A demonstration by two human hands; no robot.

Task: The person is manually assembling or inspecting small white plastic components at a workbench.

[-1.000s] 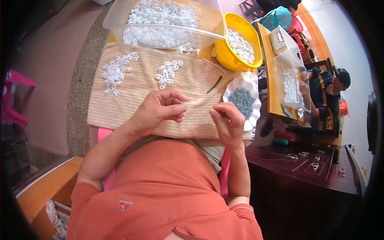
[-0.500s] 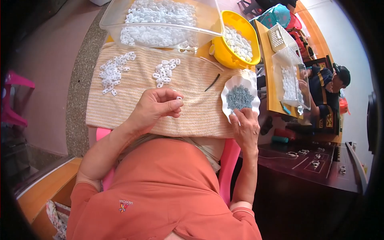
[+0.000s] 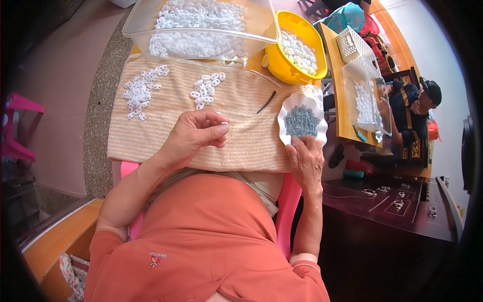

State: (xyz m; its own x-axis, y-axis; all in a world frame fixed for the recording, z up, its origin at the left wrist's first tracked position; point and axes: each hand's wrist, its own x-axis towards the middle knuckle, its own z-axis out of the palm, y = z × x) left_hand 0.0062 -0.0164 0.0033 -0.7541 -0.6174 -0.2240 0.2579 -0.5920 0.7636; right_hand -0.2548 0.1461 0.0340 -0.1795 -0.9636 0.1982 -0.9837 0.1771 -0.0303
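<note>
My left hand is closed in a pinch over the towel, holding a small white plastic piece between thumb and fingertips. On the right, my right hand reaches over the near rim of a white wavy-edged dish. Its fingers are stretched out with the thumb apart, and the fingertips touch a heap of small grey, thin pieces. Beyond my left hand lies a small pile of white oval plastic pieces with holes. Another pile of similar white pieces spreads farther left.
A striped beige towel covers the table. At its far side stand a clear bin of white pieces and a yellow bowl holding more. A dark thin strip lies near the dish. A person sits at another table on the right.
My right hand has shifted slightly at the dish, its thumb drawn back toward me. The left hand keeps its pinch, and the piece in it has turned a little.
</note>
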